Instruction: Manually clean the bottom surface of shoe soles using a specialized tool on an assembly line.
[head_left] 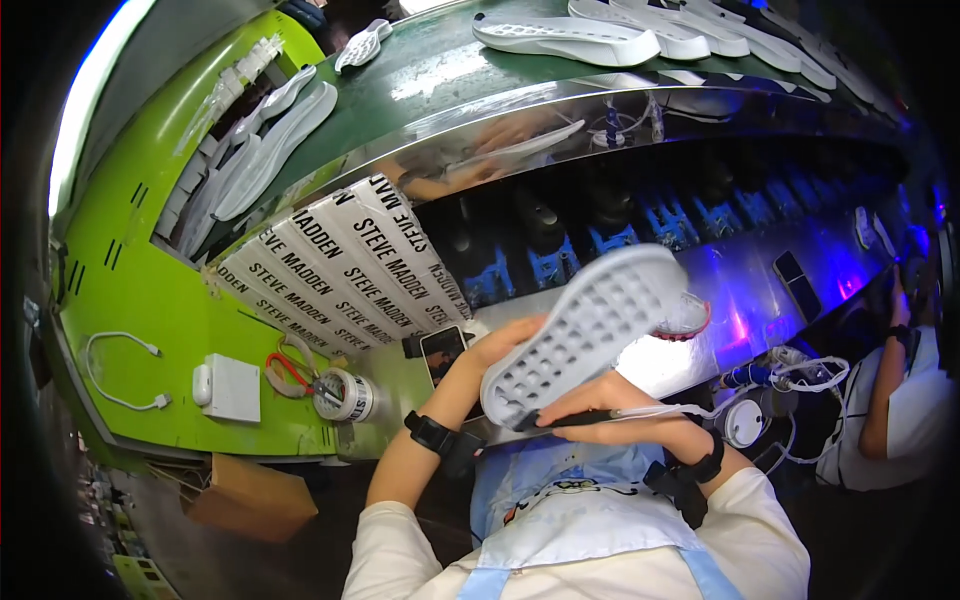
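Note:
A white shoe sole [585, 335] is held up in front of me, its hollow, dimpled side facing me and one end toward my body. My left hand [508, 338] grips its left edge; most of those fingers are hidden behind the sole. In my right hand [590, 405] is a black pen-shaped tool [575, 418] with a white cord trailing to the right. The tool's tip points left, at the sole's near end; whether it touches the rim I cannot tell. Just beyond the sole sits a white shoe part [685, 318] with a reddish edge, partly covered.
A printed white box [340, 265] stands left of the sole, near a phone [443, 352] and a tape roll [344, 395]. Several soles [565, 40] lie on the green belt [430, 75] above. Rightward are a dark phone [797, 285], a round white-topped container [742, 424] and another person's arm [885, 385].

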